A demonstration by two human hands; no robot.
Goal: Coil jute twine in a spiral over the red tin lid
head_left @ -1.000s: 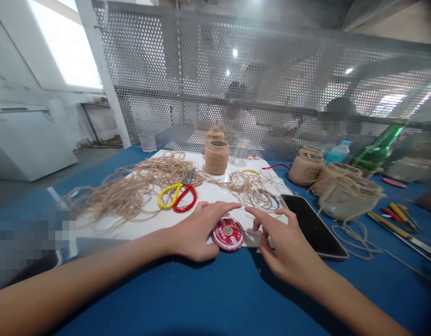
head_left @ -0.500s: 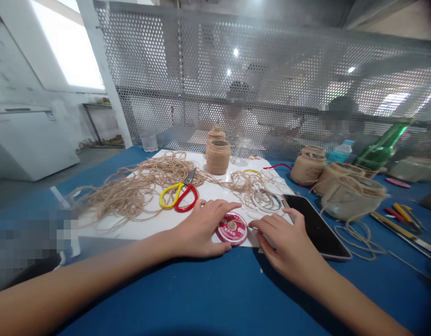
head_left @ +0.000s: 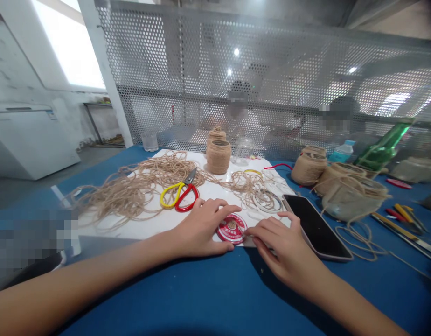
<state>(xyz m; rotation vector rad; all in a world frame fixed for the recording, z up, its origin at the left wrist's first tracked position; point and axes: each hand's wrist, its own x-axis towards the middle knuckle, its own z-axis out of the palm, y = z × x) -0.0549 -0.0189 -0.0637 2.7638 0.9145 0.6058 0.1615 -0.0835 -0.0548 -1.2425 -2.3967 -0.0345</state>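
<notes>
Drawn closer together than a second ago, the left hand [head_left: 201, 228] and right hand [head_left: 281, 242] are met over a blue tabletop [head_left: 215, 294], at the near edge of a smooth white board [head_left: 149, 226]. Coarse tan twine [head_left: 131, 191] is heaped there in loose loops, with a glossy black phone [head_left: 315, 226] alongside and red-and-yellow scissors [head_left: 178, 195]. A flat round red reel [head_left: 232, 228] is clasped by the left thumb and forefinger. The right fingers, earlier spread, are curled onto its rim, so it is steadied from both sides. Whether a strand is pinched cannot be told.

Bright window [head_left: 68, 46] glare upper left (edges bowed, mesh hazy).
</notes>
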